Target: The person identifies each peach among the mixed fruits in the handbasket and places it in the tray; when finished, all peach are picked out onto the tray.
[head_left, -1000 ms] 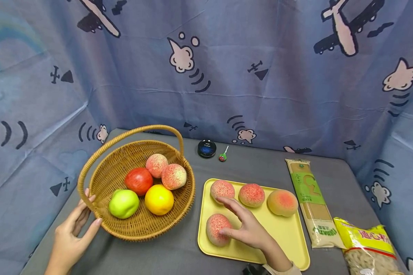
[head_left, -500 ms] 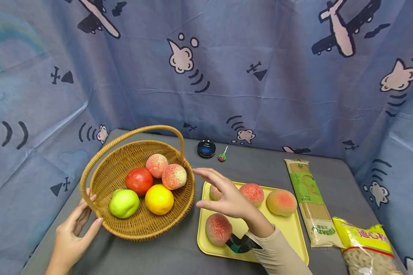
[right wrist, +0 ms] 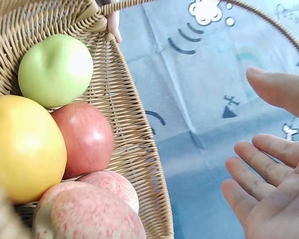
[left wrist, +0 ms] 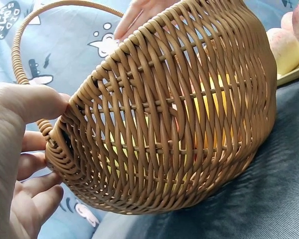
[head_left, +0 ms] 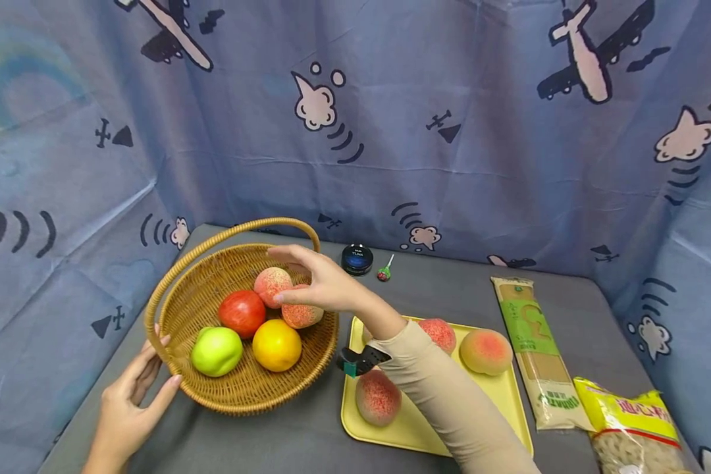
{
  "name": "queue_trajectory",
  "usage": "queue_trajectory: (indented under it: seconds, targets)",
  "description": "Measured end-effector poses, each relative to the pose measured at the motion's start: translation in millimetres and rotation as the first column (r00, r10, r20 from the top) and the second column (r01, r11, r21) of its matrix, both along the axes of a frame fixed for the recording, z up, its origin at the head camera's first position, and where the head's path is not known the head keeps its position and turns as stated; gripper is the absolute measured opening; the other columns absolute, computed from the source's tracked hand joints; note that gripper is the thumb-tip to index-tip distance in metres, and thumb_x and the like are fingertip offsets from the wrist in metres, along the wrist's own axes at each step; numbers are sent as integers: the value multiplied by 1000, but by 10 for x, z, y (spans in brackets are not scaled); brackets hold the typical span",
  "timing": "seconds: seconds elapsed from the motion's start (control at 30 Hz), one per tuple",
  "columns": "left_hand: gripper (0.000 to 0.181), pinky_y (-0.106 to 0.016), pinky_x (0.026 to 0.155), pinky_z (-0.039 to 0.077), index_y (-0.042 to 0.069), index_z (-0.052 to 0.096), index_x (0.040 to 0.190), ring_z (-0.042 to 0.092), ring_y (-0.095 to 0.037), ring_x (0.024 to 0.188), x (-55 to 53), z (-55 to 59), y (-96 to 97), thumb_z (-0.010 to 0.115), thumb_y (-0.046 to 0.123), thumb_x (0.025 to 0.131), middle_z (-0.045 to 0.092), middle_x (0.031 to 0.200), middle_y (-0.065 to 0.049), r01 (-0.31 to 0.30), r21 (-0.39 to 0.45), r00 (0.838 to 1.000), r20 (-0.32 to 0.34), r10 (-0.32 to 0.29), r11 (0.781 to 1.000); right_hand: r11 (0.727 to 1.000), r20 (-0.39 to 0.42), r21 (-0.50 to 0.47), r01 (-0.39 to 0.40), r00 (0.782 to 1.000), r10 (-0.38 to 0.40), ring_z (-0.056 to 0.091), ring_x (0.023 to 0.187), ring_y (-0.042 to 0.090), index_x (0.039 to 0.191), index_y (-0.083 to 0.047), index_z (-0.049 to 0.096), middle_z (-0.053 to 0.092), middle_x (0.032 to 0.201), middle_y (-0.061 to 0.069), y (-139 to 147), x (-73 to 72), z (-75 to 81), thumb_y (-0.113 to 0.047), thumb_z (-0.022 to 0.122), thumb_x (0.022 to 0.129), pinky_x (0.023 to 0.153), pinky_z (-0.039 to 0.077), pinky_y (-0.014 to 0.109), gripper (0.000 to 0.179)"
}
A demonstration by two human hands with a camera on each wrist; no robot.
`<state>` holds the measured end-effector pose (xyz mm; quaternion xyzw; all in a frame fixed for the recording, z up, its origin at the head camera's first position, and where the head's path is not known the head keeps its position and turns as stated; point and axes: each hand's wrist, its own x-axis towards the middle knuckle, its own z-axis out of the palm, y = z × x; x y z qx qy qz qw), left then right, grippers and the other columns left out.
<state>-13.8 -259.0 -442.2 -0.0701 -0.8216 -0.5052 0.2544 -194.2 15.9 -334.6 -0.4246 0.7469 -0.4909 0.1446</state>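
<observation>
My left hand (head_left: 127, 401) grips the wicker basket (head_left: 213, 280) at its left rim, by the foot of the handle. In the left wrist view the thumb lies on the rim, with the fingers behind the wall. Inside sit a green apple (head_left: 216, 351), a red apple (head_left: 241, 313), a yellow-orange fruit (head_left: 276, 345) and two speckled peaches (head_left: 272, 286). My right hand (head_left: 326, 282) hovers over the peaches, overlapping one in the head view. In the right wrist view its fingers (right wrist: 264, 167) are spread and nothing is held.
A yellow tray (head_left: 500, 408) under the right forearm bears several peaches (head_left: 378, 397), one mostly hidden by the sleeve. Behind are a tuna tin (head_left: 357, 259) and a lollipop (head_left: 384, 271). At the right lie a noodle pack (head_left: 536, 355) and a bag of pasta (head_left: 634, 421).
My right hand has moved left and away from me, from above the tray to above the peaches in the basket. The left hand keeps its hold; the basket hardly shifts.
</observation>
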Motion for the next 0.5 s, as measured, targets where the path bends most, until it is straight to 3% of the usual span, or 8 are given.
queue_trajectory:
  seconds: [0.13,0.33,0.5]
  targets:
    - [64,-11,100,42,-11,48,131,44,-3,130,-4,-7,-9,65,-26,71,52,139,-9,14,-18,999,-36,-15,1000,999,18,38,-20,1000,20,44,132,22,139,-1,42,48,141,12,-185,-131,-4,-12,73,83,114,37,28,65]
    - [64,-11,101,42,-10,49,131,46,-1,128,2,-24,-17,66,-24,71,52,140,-6,16,-32,999,-37,-17,999,994,63,96,-48,997,42,40,136,19,141,-5,41,45,144,9,-386,-277,-86,-16,72,84,116,35,35,66]
    - [65,-11,101,41,-13,49,130,47,-3,128,-4,-28,-7,66,-26,69,52,139,-6,24,-22,997,-76,-25,999,982,100,180,-60,994,43,35,138,17,143,-8,39,42,147,6,-462,-356,-210,-17,72,84,116,35,38,68]
